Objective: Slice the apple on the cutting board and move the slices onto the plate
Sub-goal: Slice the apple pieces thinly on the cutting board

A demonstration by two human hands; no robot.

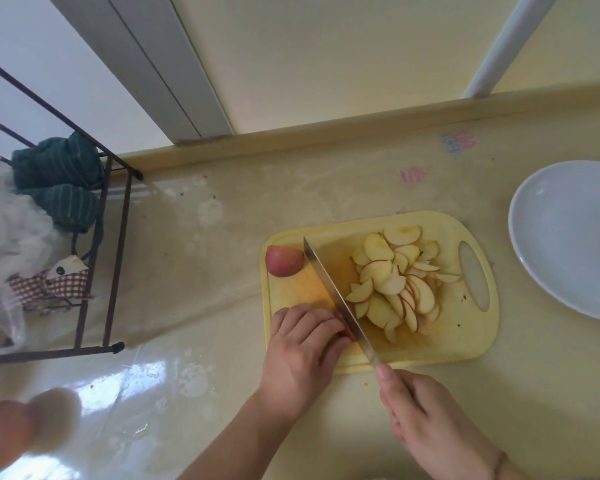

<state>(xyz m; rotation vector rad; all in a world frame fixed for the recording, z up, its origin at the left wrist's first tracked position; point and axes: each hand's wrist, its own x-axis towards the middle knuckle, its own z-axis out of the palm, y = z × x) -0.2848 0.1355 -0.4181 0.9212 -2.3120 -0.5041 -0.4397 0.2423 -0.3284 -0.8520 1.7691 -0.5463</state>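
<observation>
A yellow cutting board (465, 341) lies on the counter with a pile of thin apple slices (399, 282) on its right half. An uncut red apple piece (284, 259) sits at the board's far left corner. My left hand (302, 351) curls over another apple piece at the board's near left, mostly hiding it. My right hand (426, 420) grips the handle of a knife (333, 289), whose blade runs diagonally across the board and rests against my left fingertips. A white plate (534, 237) stands bare to the right of the board.
A dark wire rack (115, 237) holding a green cloth (58, 168) and plastic bags stands at the left. A raised ledge (326, 133) and window frame run along the back. The counter is covered with shiny plastic sheeting.
</observation>
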